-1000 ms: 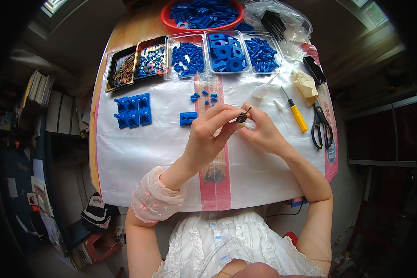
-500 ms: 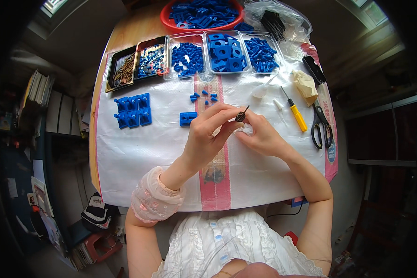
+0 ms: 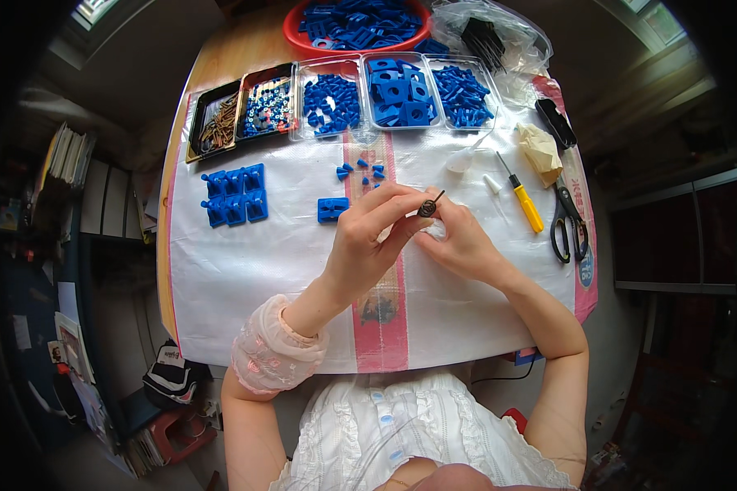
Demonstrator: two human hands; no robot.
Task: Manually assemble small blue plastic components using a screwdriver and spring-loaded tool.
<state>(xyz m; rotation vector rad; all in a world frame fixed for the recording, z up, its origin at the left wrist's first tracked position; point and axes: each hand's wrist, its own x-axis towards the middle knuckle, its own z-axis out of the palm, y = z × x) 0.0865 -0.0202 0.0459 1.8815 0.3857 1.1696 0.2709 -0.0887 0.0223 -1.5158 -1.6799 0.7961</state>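
My left hand (image 3: 367, 239) pinches a dark coiled metal spring (image 3: 427, 209) with a straight leg sticking up to the right. Close beside it, my right hand (image 3: 468, 245) has its fingers curled around a crumpled white wad, tissue or thin cloth (image 3: 438, 229). The right fingertips meet the spring area, but whether they touch it is hidden. Just left of my left hand lies a single blue plastic block (image 3: 332, 209). Beyond the hands are several small blue cone-shaped pieces (image 3: 363, 167). Farther left stands a group of blue blocks with upright parts (image 3: 235, 196).
Along the back stand black trays of screws (image 3: 214, 123) and small nuts (image 3: 266, 106), and clear boxes of blue parts (image 3: 401, 92). Behind them is a red basin (image 3: 291, 33). At right lie a yellow-handled screwdriver (image 3: 527, 209), black scissors (image 3: 567, 225) and a white nozzle cap (image 3: 492, 185).
The spring's leg has turned slightly and tilts a little more to the right. The white wad shows less between my hands. Both arms have barely moved.
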